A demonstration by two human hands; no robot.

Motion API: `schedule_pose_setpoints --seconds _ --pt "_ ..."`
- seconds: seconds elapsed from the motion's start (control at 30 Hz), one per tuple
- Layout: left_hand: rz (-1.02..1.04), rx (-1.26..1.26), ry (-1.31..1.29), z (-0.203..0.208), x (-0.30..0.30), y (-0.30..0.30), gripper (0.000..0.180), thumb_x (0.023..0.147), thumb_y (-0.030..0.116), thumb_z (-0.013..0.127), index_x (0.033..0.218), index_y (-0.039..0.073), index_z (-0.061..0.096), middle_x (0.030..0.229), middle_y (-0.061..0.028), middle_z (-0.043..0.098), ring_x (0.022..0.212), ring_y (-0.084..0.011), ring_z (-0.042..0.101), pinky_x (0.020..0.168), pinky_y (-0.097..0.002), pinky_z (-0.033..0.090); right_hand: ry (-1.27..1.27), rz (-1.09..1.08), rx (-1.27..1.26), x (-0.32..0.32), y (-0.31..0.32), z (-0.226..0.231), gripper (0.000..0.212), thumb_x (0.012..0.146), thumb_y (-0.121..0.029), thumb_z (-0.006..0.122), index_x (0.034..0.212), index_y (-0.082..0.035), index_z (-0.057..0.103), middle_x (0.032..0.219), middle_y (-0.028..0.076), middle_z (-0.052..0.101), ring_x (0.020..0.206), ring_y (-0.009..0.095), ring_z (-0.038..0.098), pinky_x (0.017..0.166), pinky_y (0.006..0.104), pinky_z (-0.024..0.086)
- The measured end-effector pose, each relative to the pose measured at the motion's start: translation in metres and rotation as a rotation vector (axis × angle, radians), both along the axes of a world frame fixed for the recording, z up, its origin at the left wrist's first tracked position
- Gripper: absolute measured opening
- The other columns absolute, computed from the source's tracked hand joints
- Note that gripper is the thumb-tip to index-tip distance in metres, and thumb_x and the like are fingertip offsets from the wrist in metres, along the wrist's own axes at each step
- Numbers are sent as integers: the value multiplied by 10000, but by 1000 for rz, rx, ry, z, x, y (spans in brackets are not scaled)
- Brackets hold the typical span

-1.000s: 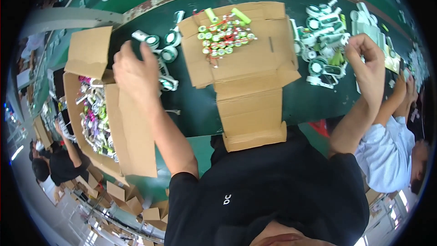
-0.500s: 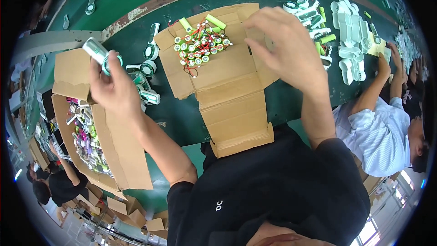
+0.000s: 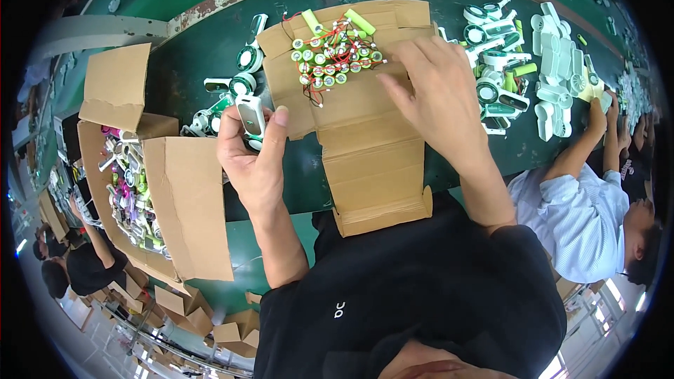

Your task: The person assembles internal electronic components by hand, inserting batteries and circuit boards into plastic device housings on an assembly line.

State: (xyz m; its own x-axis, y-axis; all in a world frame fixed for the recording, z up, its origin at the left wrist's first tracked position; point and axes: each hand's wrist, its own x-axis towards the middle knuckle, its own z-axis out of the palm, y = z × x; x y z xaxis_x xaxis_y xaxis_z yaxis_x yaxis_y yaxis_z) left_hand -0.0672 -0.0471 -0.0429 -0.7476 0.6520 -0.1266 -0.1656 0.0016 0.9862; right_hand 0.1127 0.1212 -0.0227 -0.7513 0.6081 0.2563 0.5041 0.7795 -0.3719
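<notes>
Since half a second ago my left hand (image 3: 256,161) has swung in from over the open carton (image 3: 179,203) to the middle of the green belt (image 3: 302,168), fingers closed round a small white fan part (image 3: 250,115) with a dark oval window, standing upright just left of the flattened cardboard sheet (image 3: 365,161). Meanwhile my right hand (image 3: 439,102) has dropped onto that sheet, open and flat, holding nothing, fingertips just beside the heap of green-capped motors with red wires (image 3: 333,56). Bare belt shows only below my left wrist; white and green fan pieces (image 3: 519,56) crowd the right.
</notes>
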Motion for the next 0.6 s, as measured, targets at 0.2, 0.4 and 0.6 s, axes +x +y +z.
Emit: schedule_pose_setpoints --seconds 0.2,0.4,0.6 --pt "-104 -269 443 -13 6 -1 252 841 80 855 908 15 621 757 20 547 683 -78 495 635 -262 421 55 2 22 -3 -5 7 249 794 -148 799 992 -62 675 900 77 641 910 288 605 807 416 432" --pt "-113 -359 636 -13 19 12 160 824 78 825 865 -31 715 755 -103 611 662 -205 581 620 -345 460 175 193 -76 -15 -19 -6 310 794 -127 792 1073 -63 671 1069 79 635 987 287 600 827 426 478" --pt "-199 -290 739 28 17 -2 144 786 -3 774 909 -32 705 832 -109 615 712 -237 610 641 -351 486 477 401 -299 -36 -33 -11 476 819 -79 792 1282 -51 688 1142 98 718 1058 307 642 914 419 534"
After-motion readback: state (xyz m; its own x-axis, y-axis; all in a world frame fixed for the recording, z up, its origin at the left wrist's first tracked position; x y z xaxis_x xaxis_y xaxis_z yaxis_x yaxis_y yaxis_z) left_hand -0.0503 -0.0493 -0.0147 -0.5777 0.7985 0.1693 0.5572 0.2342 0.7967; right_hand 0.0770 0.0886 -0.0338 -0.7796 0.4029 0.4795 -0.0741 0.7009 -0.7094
